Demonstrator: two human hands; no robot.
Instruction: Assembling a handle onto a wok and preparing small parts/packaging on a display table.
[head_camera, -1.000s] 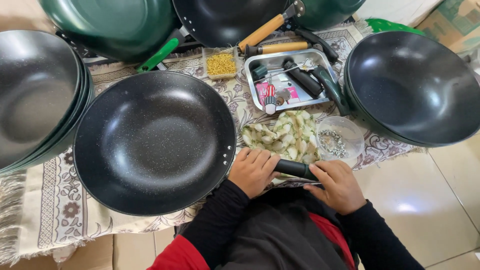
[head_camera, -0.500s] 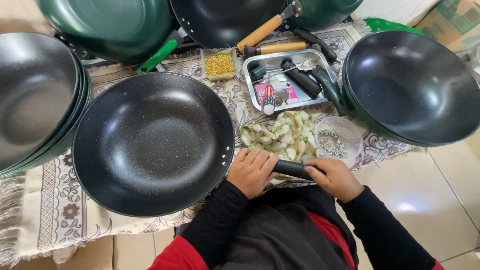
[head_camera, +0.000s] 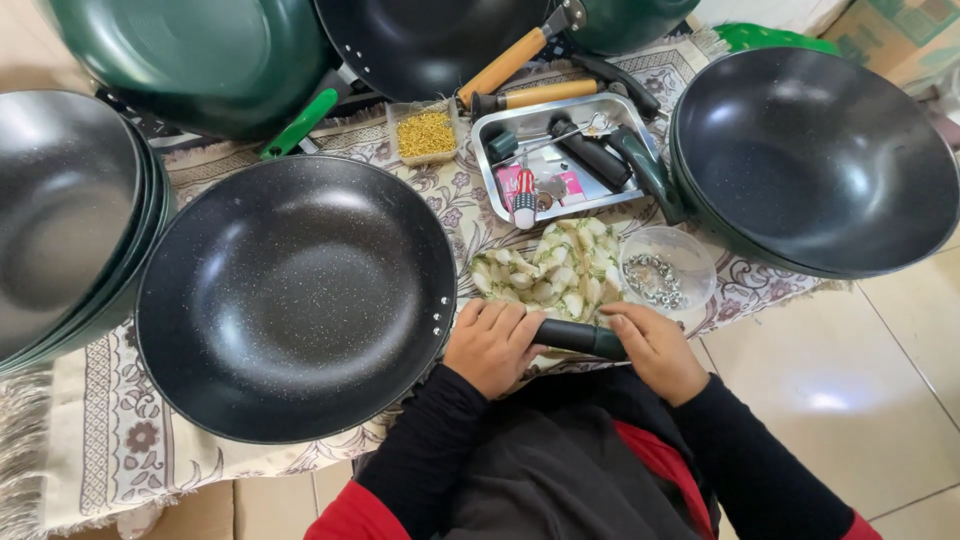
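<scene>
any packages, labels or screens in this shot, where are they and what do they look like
Pink printed card packet: flat, lying in the steel tray at top centre, partly under tools.
Brown cardboard box: top right corner, behind the right-hand stack of black pans, only a corner showing.
Small clear plastic tub of yellow bits: square, left of the tray.
No screens or signs in view.

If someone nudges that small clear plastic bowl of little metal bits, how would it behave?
The small clear plastic bowl looks thin-walled, so it would probably slide easily, though the patterned cloth may slow it. The small metal bits lie loose, so they would likely rattle and shift. It sits near the table's front edge, so a hard push might send it off.
</scene>
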